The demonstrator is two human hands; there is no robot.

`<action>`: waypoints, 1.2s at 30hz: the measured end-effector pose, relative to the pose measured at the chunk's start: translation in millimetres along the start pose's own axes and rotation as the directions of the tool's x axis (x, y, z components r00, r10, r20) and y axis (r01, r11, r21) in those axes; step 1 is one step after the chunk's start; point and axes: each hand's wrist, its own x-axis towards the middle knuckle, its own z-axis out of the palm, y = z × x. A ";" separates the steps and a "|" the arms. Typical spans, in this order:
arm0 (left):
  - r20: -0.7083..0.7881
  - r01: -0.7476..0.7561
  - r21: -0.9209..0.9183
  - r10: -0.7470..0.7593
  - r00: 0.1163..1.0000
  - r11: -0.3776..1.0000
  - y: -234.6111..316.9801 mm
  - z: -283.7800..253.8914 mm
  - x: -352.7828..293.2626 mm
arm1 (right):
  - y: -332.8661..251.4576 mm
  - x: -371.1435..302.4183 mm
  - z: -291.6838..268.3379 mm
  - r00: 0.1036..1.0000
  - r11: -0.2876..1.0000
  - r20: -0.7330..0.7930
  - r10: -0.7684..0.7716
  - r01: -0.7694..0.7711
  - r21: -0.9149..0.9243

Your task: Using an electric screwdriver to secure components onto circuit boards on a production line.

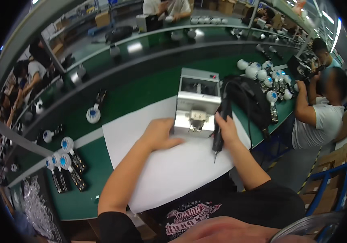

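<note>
My right hand [227,128] is wrapped round a black electric screwdriver [218,139], its thin bit pointing down over a white sheet [161,174]. A silver box-shaped screw feeder [200,101] stands on the sheet, just left of the screwdriver. At the feeder's lower left side lies my left hand [159,134]. Its thumb stretches out toward the front of the feeder, and the fingertips are partly hidden against the side. I see nothing held in it.
Several white round-headed parts with black circuit strips lie to the left [66,162], and more are heaped at the right [268,79]. A black bag [248,101] sits right of the feeder. Beyond runs a dark conveyor [141,60]. A co-worker [319,117] sits at the right.
</note>
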 end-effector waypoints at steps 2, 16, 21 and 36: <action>0.063 0.007 0.094 -0.013 0.998 0.996 3.9 -3.7 -5.8 | -2.0 -1.7 3.6 0.995 0.994 0.092 0.038 -0.047 0.094; 0.032 -0.020 0.313 0.011 0.999 0.950 9.0 1.7 -10.3 | -1.0 1.0 -11.8 0.990 0.958 0.138 0.042 -0.079 0.275; 0.009 0.086 0.477 -0.103 0.995 0.875 28.2 -9.5 -17.7 | -20.4 -33.8 -28.6 0.950 0.851 0.088 -0.298 0.223 0.476; -0.574 0.806 0.577 -0.638 0.513 0.129 -104.2 -144.4 -212.7 | -31.4 -51.9 -62.3 0.661 0.873 0.577 -0.480 0.421 0.245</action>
